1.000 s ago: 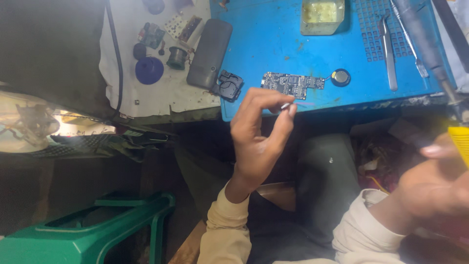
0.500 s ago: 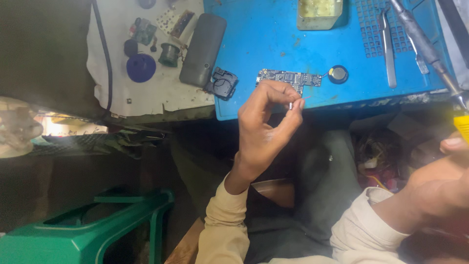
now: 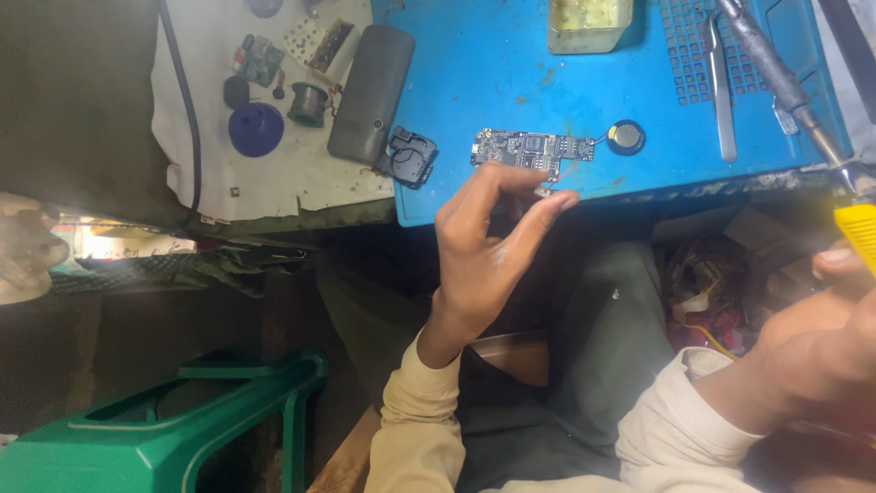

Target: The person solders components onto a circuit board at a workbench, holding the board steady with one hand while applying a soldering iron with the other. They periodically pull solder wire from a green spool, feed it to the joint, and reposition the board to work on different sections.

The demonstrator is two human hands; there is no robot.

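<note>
1. The thing that matters here is the small dark circuit board (image 3: 534,149). It lies flat on the blue mat (image 3: 474,64) near the front edge of the counter, long axis running left-right across the view.
2. The left hand (image 3: 488,251) is right under it, raised off the lap. Thumb and fingers are curled toward each other in a loose pinch, and the fingertips (image 3: 561,201) sit just at the board's near edge. I can't tell if anything tiny is held between them; looks empty to me.
3. So the board is straight ahead of and just above that hand, basically touching distance.
4. The right hand (image 3: 821,347) is way off to the right side, closed around a yellow-handled soldering iron (image 3: 803,110) whose shaft points up across the mat, tip out of frame. It's well apart from the board.
5. Left hand is clearly the nearer one.
6. Also close to the board: a round coin-like part (image 3: 626,137) wired to its right end, and tweezers (image 3: 721,87) further right.
</note>
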